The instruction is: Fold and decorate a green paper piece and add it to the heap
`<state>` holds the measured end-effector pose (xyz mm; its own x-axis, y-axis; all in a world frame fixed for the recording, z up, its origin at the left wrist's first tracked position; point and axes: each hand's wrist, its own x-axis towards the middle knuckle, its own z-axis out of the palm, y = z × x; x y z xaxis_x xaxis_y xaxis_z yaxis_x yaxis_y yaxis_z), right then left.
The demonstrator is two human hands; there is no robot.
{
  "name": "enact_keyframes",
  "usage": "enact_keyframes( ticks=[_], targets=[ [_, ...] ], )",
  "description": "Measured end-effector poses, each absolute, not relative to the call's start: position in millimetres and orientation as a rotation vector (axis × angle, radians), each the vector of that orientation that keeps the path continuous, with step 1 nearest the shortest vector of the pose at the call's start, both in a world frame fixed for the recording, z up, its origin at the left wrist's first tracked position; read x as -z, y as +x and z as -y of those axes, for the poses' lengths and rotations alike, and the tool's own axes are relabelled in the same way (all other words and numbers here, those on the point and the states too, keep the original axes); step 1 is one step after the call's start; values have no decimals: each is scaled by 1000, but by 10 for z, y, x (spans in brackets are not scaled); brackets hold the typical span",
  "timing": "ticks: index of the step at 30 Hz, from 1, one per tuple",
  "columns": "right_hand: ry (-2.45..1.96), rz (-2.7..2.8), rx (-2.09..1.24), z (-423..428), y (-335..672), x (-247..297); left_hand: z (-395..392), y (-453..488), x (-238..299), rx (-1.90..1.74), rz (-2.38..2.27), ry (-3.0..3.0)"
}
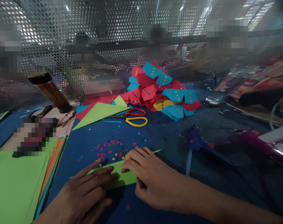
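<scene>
Gap between scissors and glue gun

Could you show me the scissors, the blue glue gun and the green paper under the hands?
Scissors [126,115]: head view, where handles meet blades.
Blue glue gun [195,140]: head view, on its body.
Green paper [125,178]: head view, on its uncovered middle.

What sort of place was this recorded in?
Probably a papercraft workspace, judging by the scissors, the pile of cut, folded paper and the blue glue gun.

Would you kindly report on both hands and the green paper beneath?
Left hand, right hand: both on green paper. Paper long, narrow, ends pointed. Paper bits just beyond; scissors farther back.
</scene>
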<state>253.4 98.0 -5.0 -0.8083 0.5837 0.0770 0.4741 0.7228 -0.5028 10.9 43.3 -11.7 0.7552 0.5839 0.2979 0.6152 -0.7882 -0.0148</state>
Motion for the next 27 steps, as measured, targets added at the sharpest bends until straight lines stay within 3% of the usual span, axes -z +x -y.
enact_keyframes(
  ticks=[8, 16, 27],
  targets=[
    [-826, 2547, -672, -1022, 2505, 140, -430, 161, 114, 457, 964, -2813],
    [-991, 2551, -263, -1096, 2487, 269, -445, 157, 121, 465, 943, -2766],
    [-1056, 2554, -296, -1114, 2451, 248, -432, 211, 171, 590, 1024, -2786]
  ],
)
